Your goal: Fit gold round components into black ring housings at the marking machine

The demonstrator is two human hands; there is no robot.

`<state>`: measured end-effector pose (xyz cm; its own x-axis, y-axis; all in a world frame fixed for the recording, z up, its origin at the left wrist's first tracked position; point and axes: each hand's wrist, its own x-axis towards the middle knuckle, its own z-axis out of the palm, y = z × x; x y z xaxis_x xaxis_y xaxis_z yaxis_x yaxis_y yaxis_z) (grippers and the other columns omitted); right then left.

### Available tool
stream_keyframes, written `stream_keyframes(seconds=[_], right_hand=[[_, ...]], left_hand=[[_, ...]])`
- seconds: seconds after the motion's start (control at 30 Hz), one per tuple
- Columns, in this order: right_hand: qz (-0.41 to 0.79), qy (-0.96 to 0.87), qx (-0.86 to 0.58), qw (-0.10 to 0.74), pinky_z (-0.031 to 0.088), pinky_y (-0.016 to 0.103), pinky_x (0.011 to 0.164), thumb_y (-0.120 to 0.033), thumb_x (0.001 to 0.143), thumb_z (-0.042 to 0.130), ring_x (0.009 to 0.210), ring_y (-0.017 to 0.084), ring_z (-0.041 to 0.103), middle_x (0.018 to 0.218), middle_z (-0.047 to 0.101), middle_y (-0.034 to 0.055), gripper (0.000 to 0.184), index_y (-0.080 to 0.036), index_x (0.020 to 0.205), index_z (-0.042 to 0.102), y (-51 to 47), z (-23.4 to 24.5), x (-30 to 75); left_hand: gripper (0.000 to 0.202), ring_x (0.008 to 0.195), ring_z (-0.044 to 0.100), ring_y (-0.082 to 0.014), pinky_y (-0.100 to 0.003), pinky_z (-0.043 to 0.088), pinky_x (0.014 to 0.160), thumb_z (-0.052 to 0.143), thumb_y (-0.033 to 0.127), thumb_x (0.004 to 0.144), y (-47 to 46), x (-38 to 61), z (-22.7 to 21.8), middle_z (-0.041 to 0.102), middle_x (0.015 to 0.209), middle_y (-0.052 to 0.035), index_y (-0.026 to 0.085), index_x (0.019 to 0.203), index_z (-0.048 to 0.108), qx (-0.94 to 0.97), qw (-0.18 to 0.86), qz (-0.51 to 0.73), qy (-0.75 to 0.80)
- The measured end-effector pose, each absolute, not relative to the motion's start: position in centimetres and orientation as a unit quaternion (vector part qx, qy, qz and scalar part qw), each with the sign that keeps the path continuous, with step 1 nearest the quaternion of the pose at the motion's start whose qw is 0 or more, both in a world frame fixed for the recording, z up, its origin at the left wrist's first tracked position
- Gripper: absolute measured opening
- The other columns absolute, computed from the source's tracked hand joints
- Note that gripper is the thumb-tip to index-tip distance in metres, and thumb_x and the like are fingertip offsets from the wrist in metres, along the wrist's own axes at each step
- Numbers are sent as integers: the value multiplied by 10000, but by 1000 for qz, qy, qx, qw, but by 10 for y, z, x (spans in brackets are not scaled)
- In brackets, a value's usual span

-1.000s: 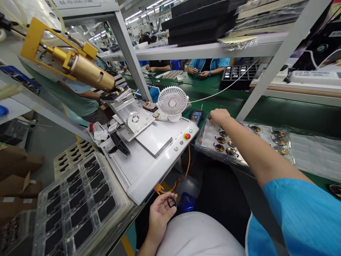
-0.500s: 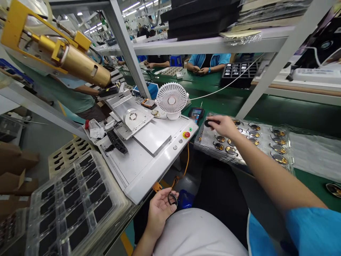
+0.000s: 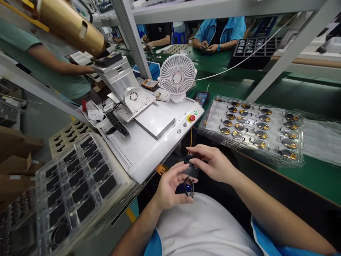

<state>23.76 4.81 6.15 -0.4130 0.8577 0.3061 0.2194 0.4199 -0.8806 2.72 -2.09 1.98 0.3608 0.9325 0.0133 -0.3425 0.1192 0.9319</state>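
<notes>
My left hand [image 3: 170, 186] is in front of my body, and its fingers hold a thin black ring [image 3: 189, 186]. My right hand [image 3: 214, 163] is close beside it, pinching a small black part [image 3: 191, 171] whose shape is partly hidden by my fingers. The black part sits just above the ring, and I cannot tell whether they are joined. Beyond my right hand, a transparent plastic tray [image 3: 253, 128] holds several round gold-faced parts with dark curved tails in rows.
A white machine console [image 3: 157, 142] with a red stop button [image 3: 192, 118] stands to the left, with a white desk fan [image 3: 177, 76] behind it. A stacked tray of black pieces [image 3: 77, 192] lies lower left. Co-workers sit across the green bench [image 3: 306, 177].
My right hand has come back from the tray to the front of my body, bringing the small black part to my left hand. The view has tilted downward.
</notes>
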Motion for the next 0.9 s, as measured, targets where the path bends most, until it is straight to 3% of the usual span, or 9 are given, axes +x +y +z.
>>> stream_keyframes(seconds=[0.27, 0.4, 0.47, 0.53, 0.7, 0.9], right_hand=[[321, -746, -324, 484, 586, 267, 680, -130, 970, 621, 814, 162, 708, 949, 723, 71, 164, -224, 973, 755, 39, 38, 217], [322, -794, -283, 431, 560, 264, 680, -120, 980, 565, 805, 157, 668, 907, 671, 75, 165, -201, 886, 673, 39, 40, 217], [333, -812, -262, 402, 551, 274, 688, -155, 982, 563, 831, 168, 661, 955, 666, 95, 149, -195, 860, 638, 46, 43, 217], [355, -801, -283, 390, 539, 280, 673, -212, 972, 591, 803, 174, 654, 947, 677, 98, 139, -193, 835, 606, 61, 46, 214], [487, -623, -444, 421, 458, 221, 499, -214, 931, 645, 487, 120, 563, 600, 631, -24, 171, -207, 822, 514, 136, 62, 188], [520, -497, -565, 404, 409, 216, 390, -98, 894, 677, 368, 109, 489, 536, 598, -46, 245, -212, 800, 482, 202, 79, 159]], left_hand=[[1031, 996, 773, -309, -404, 635, 848, 1009, 358, 561, -40, 22, 8, 520, 1543, -181, 341, 1480, 542, 398, 696, 503, 323], [946, 965, 780, -293, -336, 615, 815, 996, 414, 584, -37, 16, 3, 739, 1188, -147, 252, 1427, 599, 373, 724, 488, 314], [934, 959, 780, -284, -332, 603, 837, 996, 440, 574, -34, 13, 2, 767, 1058, -119, 211, 1398, 623, 359, 724, 496, 318], [929, 958, 778, -277, -338, 595, 858, 995, 469, 561, -31, 11, 2, 762, 1087, -116, 199, 1377, 641, 346, 707, 519, 333], [948, 1008, 772, -302, -348, 589, 877, 992, 464, 573, -31, 8, 9, 762, 1122, -134, 198, 1408, 629, 366, 674, 532, 359], [963, 1036, 767, -309, -333, 619, 825, 980, 449, 610, -45, 4, 8, 593, 1471, -217, 232, 1461, 586, 417, 642, 534, 359]])
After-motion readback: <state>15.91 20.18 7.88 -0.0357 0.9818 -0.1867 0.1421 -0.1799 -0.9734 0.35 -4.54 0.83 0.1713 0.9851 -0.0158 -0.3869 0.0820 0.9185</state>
